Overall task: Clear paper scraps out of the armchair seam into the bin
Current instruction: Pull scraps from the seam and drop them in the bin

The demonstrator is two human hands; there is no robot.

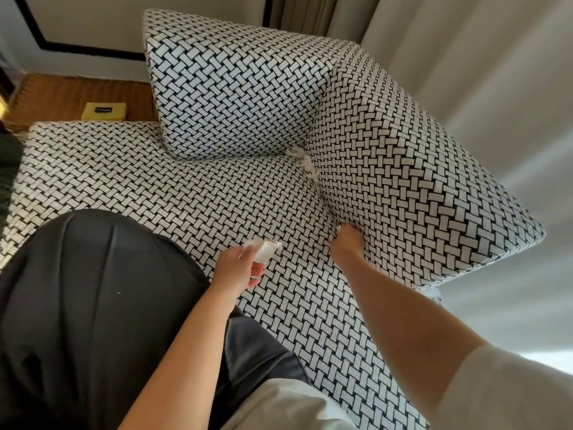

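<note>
The armchair is covered in black-and-white woven-pattern fabric, with a seat (192, 193), a back cushion (229, 88) and a right arm cushion (403, 169). White paper scraps (305, 164) stick out of the seam where seat, back and arm meet. My left hand (240, 270) hovers over the seat, shut on white paper scraps (263, 249). My right hand (348, 243) is pushed into the seam between the seat and the arm cushion; its fingers are hidden in the gap, and a bit of white shows at the fingertips.
My knee in dark trousers (93, 290) rests on the seat at the left. A yellow box (104, 111) lies on a brown woven mat (62, 94) behind the chair. Pale curtains (480, 72) hang at the right. No bin is in view.
</note>
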